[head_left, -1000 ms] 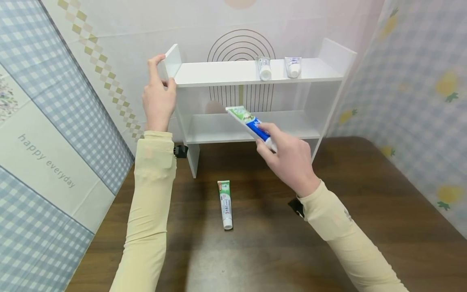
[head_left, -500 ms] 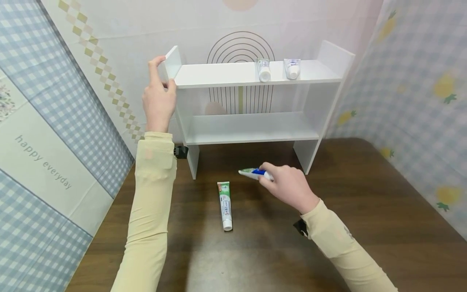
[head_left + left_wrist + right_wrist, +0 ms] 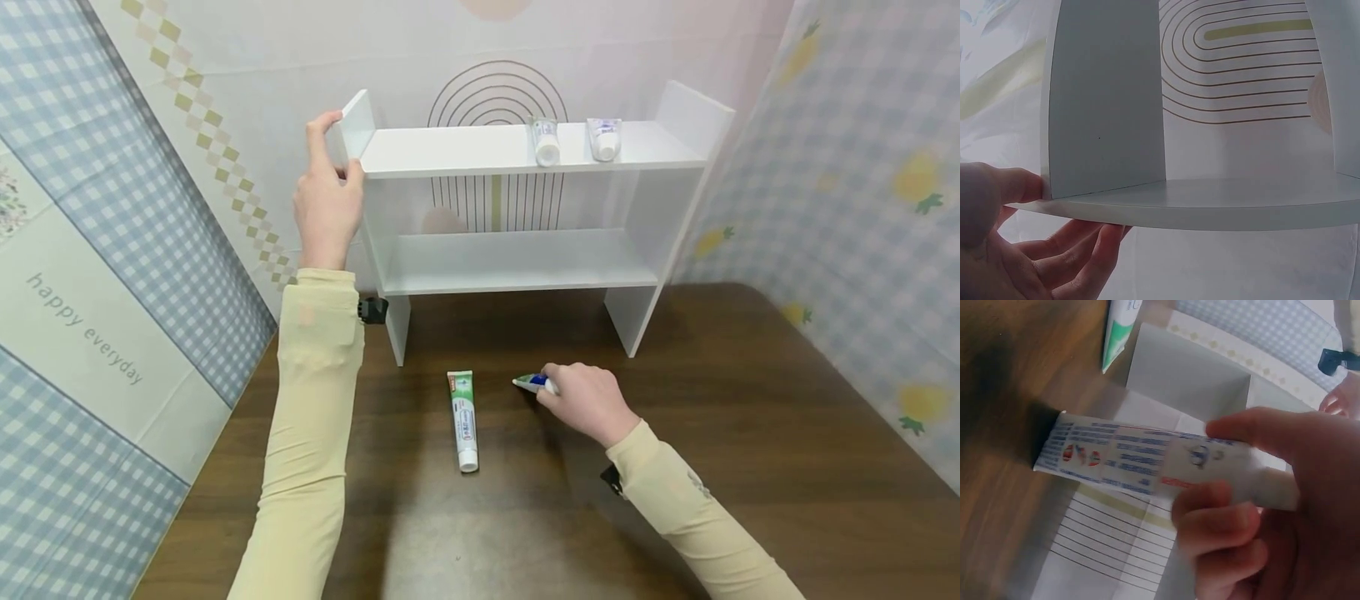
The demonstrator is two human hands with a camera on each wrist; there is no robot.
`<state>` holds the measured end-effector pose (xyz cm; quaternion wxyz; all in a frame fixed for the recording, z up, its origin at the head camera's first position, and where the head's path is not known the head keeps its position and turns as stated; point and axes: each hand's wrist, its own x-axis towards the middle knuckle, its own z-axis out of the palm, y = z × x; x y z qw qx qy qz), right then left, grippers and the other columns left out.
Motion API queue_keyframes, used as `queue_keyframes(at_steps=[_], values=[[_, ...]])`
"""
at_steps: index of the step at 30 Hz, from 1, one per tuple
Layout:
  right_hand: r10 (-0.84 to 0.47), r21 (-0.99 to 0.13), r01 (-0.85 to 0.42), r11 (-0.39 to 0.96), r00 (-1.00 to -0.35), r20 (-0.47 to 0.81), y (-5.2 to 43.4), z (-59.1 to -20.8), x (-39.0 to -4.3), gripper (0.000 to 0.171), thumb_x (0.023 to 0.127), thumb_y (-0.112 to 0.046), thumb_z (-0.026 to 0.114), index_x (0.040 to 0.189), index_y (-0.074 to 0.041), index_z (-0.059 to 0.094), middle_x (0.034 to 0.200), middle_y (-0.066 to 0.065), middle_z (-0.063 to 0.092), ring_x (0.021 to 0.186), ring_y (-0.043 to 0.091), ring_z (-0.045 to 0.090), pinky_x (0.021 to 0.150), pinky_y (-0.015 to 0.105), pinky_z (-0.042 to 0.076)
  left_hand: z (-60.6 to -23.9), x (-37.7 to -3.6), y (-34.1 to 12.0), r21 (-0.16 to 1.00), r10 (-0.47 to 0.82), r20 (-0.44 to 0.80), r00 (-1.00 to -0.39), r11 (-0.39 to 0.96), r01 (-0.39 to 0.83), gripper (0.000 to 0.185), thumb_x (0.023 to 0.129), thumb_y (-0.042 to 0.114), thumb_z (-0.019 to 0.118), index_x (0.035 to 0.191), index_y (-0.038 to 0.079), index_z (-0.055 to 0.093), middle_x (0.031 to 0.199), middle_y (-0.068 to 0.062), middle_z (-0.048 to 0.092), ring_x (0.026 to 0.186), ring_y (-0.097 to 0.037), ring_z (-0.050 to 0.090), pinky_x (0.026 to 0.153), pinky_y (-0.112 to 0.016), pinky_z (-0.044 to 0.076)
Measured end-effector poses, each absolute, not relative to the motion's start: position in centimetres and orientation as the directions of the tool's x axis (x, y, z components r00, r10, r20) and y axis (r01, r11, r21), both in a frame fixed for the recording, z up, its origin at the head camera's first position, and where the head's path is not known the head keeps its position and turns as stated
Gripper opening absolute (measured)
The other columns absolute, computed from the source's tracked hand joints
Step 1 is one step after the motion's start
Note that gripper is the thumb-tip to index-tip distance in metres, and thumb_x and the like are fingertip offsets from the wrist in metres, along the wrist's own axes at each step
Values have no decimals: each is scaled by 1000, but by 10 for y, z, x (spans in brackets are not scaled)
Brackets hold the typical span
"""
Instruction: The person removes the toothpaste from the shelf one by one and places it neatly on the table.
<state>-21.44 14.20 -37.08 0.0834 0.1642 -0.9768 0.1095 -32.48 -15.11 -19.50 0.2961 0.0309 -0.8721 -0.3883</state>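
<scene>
Right hand point(image 3: 588, 404): fingers point(image 3: 1222, 512) curled round the cap end of a blue-and-white toothpaste tube point(image 3: 534, 382), thumb laid along its upper side, index and middle wrapped beneath. Firm pinch grip, no gap. In the right wrist view the tube's flat crimped end point(image 3: 1054, 453) points away from the palm. Hand and tube are low over the dark wooden table point(image 3: 750, 417); whether the tube touches the wood cannot be told.

Left hand point(image 3: 326, 200): fingers only loosely bent, clasping the upper left corner of the white shelf unit point(image 3: 510, 208). Thumb point(image 3: 997, 187) presses the edge of the side panel at top-shelf level; the other fingers point(image 3: 1085, 250) lie under that board.

Just left of the held tube, apart from it, a green-and-white toothpaste tube point(image 3: 463, 419) lies flat on the table, cap toward the person. On the top shelf two small white tubes point(image 3: 545, 140) point(image 3: 603, 138) sit side by side, right of centre. Behind the unit, a wall panel with a printed arch of lines point(image 3: 497, 92).
</scene>
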Motion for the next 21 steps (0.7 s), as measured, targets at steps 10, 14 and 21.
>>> queue_keyframes(at_steps=[10,14,21], values=[[-372,-144,-375,916,-927,48,131,-374,-208,25,81,-15,60,60,-12,48,53,-4,33,48,12,30,43,27,22,-193,-325,-152,694,-278,481,-831,701,167,52,98,26,39,143,47,25,67,6,48,57,-15,43,55,-27,33],[-385,-111,-390,914,-921,61,125,-377,-205,30,79,-15,61,55,-13,43,52,-2,36,48,14,32,43,29,25,-192,-325,-153,698,-280,476,-834,697,164,52,98,27,39,142,48,25,68,8,49,59,-15,44,56,-27,34],[-400,-57,-407,912,-911,98,115,-389,-198,22,80,-16,68,64,-5,57,56,7,54,46,17,42,42,36,40,-193,-325,-152,704,-280,475,-834,690,169,52,97,26,40,142,49,26,67,9,49,58,-15,44,56,-27,33]])
